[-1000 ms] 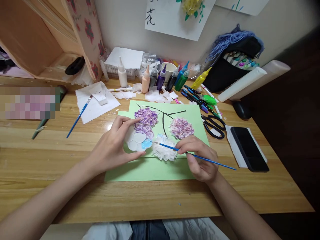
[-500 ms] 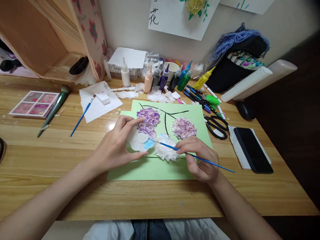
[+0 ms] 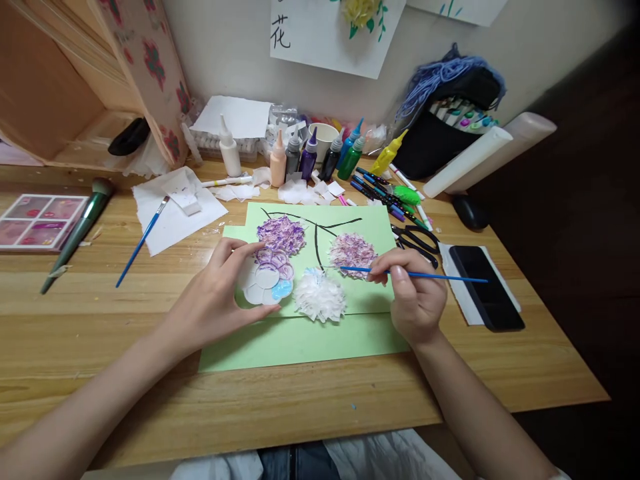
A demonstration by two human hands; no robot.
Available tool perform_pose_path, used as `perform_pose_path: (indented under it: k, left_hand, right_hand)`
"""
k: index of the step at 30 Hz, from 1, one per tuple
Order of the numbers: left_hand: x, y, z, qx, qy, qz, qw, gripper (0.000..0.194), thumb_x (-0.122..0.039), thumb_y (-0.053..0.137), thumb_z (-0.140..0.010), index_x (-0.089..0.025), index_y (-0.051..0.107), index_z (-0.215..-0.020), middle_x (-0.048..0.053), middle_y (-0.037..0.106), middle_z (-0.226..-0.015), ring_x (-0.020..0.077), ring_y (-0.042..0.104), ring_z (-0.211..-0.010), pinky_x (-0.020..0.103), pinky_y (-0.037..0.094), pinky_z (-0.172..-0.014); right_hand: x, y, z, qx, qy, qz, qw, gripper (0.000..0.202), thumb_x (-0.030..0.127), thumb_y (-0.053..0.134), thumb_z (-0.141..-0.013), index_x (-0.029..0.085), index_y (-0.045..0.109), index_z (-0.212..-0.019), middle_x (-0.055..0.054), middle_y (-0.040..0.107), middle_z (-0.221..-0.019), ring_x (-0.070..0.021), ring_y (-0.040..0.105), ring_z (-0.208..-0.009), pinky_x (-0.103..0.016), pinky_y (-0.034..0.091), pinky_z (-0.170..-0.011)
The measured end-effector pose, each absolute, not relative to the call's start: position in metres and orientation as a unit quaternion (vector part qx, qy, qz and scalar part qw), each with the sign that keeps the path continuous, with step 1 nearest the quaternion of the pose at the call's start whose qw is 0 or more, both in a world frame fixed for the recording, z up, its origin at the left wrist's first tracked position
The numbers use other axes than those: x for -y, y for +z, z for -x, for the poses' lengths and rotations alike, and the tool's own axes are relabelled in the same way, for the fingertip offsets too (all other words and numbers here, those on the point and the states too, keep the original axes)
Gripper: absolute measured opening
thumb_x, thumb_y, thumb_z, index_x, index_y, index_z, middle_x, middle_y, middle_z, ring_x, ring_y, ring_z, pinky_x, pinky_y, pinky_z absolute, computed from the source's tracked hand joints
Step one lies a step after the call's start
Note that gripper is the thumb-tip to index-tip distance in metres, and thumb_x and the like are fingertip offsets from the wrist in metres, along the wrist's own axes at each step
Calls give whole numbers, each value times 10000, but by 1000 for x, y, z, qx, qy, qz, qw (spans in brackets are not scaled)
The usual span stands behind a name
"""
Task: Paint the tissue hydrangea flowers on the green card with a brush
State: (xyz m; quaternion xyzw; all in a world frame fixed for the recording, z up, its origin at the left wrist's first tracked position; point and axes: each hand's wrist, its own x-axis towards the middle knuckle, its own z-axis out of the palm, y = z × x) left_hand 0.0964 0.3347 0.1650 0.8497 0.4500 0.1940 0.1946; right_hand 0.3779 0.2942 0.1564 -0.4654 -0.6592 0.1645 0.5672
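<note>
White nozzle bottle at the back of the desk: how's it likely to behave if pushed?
The white nozzle bottle stands tall for its width, so a push near the nozzle would probably tip it. Its rounded body suggests it could roll once down. Weight is hard to call, as the fill level isn't visible.

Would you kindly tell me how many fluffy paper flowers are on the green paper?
3: a dark purple one above the palette, a paler purple one by the right hand, and a white one right of the palette.
</note>
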Motion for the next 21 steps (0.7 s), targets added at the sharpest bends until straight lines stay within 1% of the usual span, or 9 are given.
perform_pose_path:
  k: [3, 7, 11, 17, 21]
  left_hand:
    - [-335, 163, -97, -448, 188, -851, 198, 746, -556, 693, -781, -250, 378, -1384, 103, 470, -1244, 261, 575, -1069, 416, 530, -890]
    - [-335, 162, -97, -449, 182, -851, 201, 739, -564, 692, -777, -258, 381, -1374, 103, 476, -1246, 268, 578, -1075, 430, 528, -900]
    - [-335, 163, -97, -448, 181, -852, 202, 735, -555, 694, -780, -246, 385, -1371, 104, 474, -1250, 259, 585, -1065, 417, 533, -897]
    - [-334, 162, -96, -450, 175, -853, 198, 740, -564, 695, -777, -240, 385, -1367, 101, 479, -1247, 264, 588, -1078, 424, 534, -898]
    - [-335, 160, -96, -451, 171, -851, 205, 753, -592, 686, -770, -253, 386, -1372, 102, 484, -1251, 270, 592, -1067, 439, 538, -888]
  right_hand:
    - [-292, 154, -378, 672, 178, 478, 537, 237, 255, 455, -966, 211, 630, -814, -15, 619, -699, -149, 572, -613, -286, 465, -547]
    - [-291, 152, -378, 678, 181, 484, 522, 234, 239, 449, -970, 213, 627, -821, -10, 622, -711, -144, 579, -623, -286, 476, -570]
    - [-293, 152, -378, 685, 183, 493, 504, 243, 228, 443, -971, 212, 625, -811, -6, 616, -721, -140, 581, -649, -284, 471, -595]
    - [-294, 154, -379, 679, 166, 475, 535, 249, 213, 436, -962, 210, 632, -809, -10, 613, -710, -144, 567, -631, -285, 458, -564]
    - [-294, 154, -380, 700, 176, 472, 506, 239, 213, 435, -952, 207, 615, -795, -16, 610, -720, -152, 574, -650, -297, 467, -584]
